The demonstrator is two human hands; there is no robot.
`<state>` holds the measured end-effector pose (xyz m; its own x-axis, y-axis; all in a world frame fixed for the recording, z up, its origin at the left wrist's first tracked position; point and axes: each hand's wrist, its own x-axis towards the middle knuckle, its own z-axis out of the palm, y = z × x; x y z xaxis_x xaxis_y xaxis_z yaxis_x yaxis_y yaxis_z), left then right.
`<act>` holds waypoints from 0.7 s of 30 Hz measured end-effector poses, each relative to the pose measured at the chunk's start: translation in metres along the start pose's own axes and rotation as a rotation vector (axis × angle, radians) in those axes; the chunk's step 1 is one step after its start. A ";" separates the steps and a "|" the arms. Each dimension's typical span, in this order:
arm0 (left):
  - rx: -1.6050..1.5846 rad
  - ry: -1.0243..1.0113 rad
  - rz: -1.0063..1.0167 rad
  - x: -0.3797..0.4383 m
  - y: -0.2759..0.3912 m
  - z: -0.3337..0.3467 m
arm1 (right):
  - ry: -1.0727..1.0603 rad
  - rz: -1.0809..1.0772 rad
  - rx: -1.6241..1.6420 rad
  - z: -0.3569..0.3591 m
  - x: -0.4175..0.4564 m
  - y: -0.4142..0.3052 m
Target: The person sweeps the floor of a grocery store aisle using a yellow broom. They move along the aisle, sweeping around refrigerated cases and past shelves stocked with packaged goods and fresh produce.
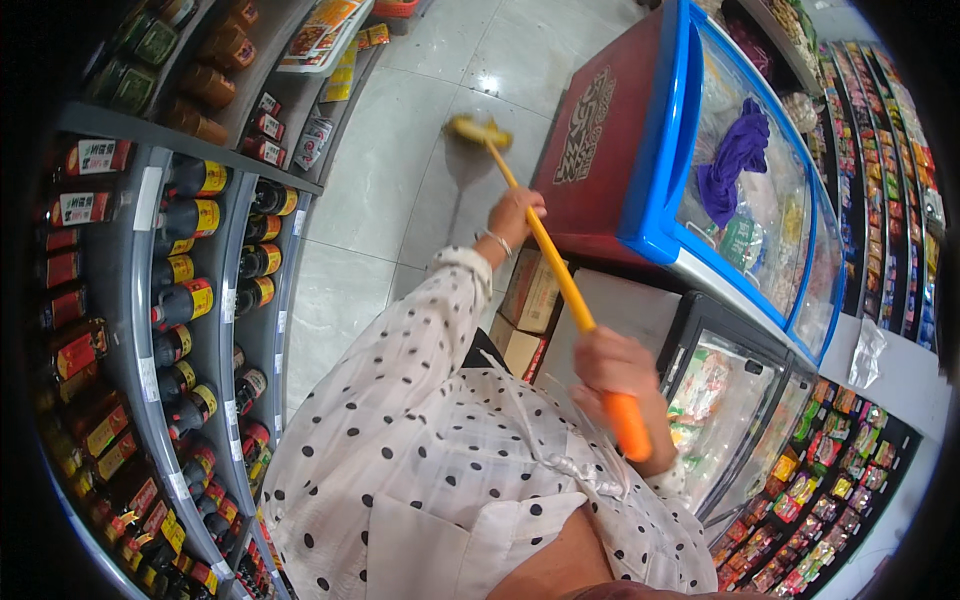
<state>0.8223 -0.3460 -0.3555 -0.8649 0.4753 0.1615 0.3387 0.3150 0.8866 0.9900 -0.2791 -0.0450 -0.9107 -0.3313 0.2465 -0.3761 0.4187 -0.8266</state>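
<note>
A long yellow mop handle point(556, 262) slants across my front, from an orange end grip point(628, 427) near my waist down to the floor. My left hand point(514, 219), a bracelet at its wrist, is wrapped around the handle partway down. Close to the orange grip, my right hand point(619, 371) clasps the upper part of the handle, somewhat blurred. At the far end, the yellow mop head point(480, 133) rests on the grey tiled floor point(390, 157). Motion blur hides its exact shape.
Shelves of dark sauce bottles point(187, 217) line the left side. A red chest freezer point(592, 150) with a blue rim stands at right, a purple cloth point(735, 161) on its glass. Cardboard boxes point(531, 292) sit beside a second freezer point(727, 382). Packaged-goods racks point(817, 480) lie beyond.
</note>
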 end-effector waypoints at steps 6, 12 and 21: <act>0.067 0.021 0.153 0.042 0.077 -0.015 | 0.348 -0.001 0.087 -0.045 -0.027 -0.024; -0.184 -0.174 0.296 -0.010 0.160 0.007 | 0.411 -0.118 0.197 -0.111 -0.035 -0.066; -0.101 -0.442 0.321 0.034 0.081 0.039 | 0.390 0.012 0.013 -0.058 -0.023 0.004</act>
<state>0.8348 -0.2726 -0.2951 -0.4789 0.8407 0.2528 0.5035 0.0272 0.8636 0.9992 -0.2208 -0.0248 -0.9126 0.0209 0.4083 -0.3650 0.4087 -0.8365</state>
